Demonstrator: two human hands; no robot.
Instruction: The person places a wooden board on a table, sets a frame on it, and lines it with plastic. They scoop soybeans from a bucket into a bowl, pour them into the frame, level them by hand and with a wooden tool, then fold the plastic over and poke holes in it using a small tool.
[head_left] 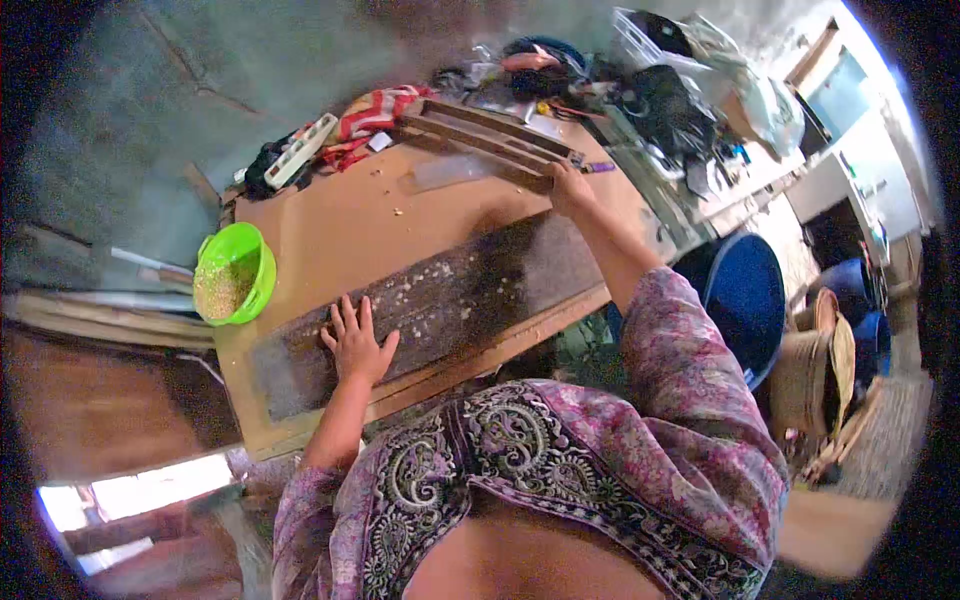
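My left hand (pixel 360 345) lies flat with spread fingers on a long dark board (pixel 430 297), which has pale crumbs scattered over it. The board rests along the near side of a brown table (pixel 310 235). At the far right of the table, my right hand (pixel 570 190) grips the near end of a long, narrow wooden frame (pixel 480 140) with parallel bars. Close to those fingers is a small purple object (pixel 598 167). A clear plastic sheet (pixel 447 172) lies under and beside the frame. To my left stands a bright green basin (pixel 262 270) holding pale grains or small pieces.
A power strip (pixel 303 152) and a red-and-white cloth (pixel 375 115) lie along the back edge. Black bags (pixel 665 110) and a white crate (pixel 645 45) are heaped at the back right. A blue barrel (pixel 745 305) and a woven basket (pixel 800 380) stand right of the table.
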